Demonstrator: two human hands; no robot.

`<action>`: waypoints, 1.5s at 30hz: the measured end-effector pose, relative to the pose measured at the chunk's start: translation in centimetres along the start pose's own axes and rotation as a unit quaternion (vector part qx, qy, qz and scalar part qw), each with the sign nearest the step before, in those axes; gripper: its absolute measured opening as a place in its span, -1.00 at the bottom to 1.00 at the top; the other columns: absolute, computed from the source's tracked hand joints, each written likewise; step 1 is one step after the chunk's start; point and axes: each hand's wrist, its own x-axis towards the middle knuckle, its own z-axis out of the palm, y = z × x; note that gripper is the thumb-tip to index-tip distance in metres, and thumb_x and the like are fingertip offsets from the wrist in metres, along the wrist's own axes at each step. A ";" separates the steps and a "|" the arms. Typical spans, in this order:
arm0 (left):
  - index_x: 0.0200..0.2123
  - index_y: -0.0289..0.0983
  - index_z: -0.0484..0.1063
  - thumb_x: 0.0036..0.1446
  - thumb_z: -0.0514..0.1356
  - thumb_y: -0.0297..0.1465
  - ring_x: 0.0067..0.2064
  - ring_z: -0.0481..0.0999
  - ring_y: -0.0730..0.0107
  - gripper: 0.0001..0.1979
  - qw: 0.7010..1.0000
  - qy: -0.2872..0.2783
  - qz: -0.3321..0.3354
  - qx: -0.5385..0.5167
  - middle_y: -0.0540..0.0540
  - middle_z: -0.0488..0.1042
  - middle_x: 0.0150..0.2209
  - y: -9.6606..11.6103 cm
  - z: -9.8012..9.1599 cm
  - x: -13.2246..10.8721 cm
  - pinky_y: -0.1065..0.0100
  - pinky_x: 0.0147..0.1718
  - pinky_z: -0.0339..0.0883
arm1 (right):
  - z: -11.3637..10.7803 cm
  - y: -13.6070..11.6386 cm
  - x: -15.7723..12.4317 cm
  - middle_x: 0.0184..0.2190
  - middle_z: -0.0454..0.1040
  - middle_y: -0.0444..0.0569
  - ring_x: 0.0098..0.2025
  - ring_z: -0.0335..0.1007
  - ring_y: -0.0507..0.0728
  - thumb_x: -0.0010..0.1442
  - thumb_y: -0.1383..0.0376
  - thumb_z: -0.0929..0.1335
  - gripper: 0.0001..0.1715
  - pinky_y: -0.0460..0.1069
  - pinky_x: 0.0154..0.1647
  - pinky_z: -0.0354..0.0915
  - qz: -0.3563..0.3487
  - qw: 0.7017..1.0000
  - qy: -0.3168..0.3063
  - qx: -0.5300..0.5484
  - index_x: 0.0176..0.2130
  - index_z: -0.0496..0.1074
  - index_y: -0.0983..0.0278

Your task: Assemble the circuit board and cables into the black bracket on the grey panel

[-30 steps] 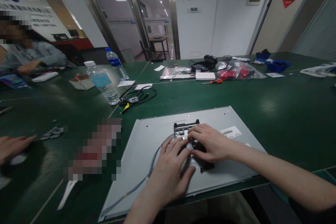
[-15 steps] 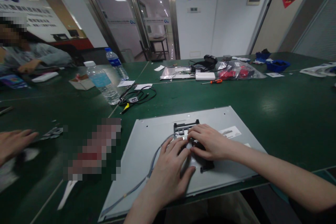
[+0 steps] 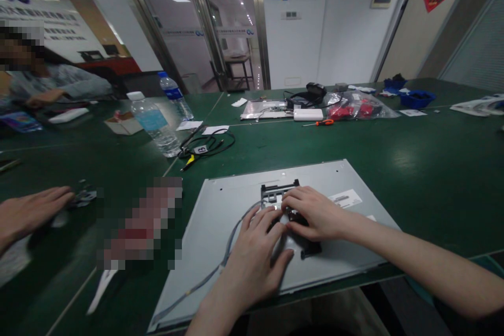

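Note:
A flat grey metal panel (image 3: 346,178) lies face-down or face-up, I cannot tell which, on the table before me. At its middle sits a black bracket (image 3: 280,186), partly covered by my hands. A grey cable (image 3: 228,247) runs from the bracket to the panel's near left corner. My left hand (image 3: 258,247) rests over the bracket, thumb apart and fingers bent with their tips at its centre. From the other side my right hand (image 3: 311,212) curls its fingers onto a dark part there; what they hold is hidden. The two hands' fingertips nearly meet.
A co-worker's hand (image 3: 39,212) is at the left by small metal parts (image 3: 84,197). Two water bottles (image 3: 153,123) and a black cable (image 3: 212,142) stand or lie beyond the panel. Farther back are an orange screwdriver (image 3: 323,122) and a plastic bag (image 3: 360,105).
The co-worker's hand at the left has moved right, to the small metal parts. My own hands and the panel look unchanged.

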 end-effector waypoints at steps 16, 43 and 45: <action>-0.06 -0.19 0.39 0.13 0.20 -0.39 0.21 0.27 0.06 -0.72 1.000 0.000 -0.004 -0.003 -0.14 0.35 0.14 0.3 -0.3 0.1 -0.15 0.25 0.03 | -0.1 -0.1 0.0 -0.07 0.41 0.10 0.00 0.28 0.22 0.20 0.25 0.34 -0.68 0.15 0.04 0.22 -0.001 1.000 -0.003 0.000 -0.04 0.32 0.29; -0.10 -0.19 0.41 0.16 0.20 -0.36 0.19 0.30 0.05 -0.79 1.000 0.009 -0.004 -0.007 -0.13 0.37 0.12 0.1 0.0 0.2 -0.15 0.23 0.07 | 0.4 0.3 -0.1 -0.03 0.39 0.13 0.03 0.27 0.24 0.18 0.23 0.36 -0.60 0.16 0.03 0.22 -0.003 1.000 -0.005 0.005 0.00 0.30 0.28; -0.11 -0.19 0.41 0.18 0.18 -0.37 0.18 0.30 0.07 -0.81 1.000 0.012 -0.003 -0.008 -0.14 0.37 0.12 0.1 0.0 0.3 -0.14 0.23 0.06 | 0.4 0.2 -0.1 -0.03 0.39 0.12 0.03 0.27 0.24 0.19 0.23 0.36 -0.59 0.15 0.04 0.23 -0.002 1.000 -0.004 0.006 0.01 0.30 0.28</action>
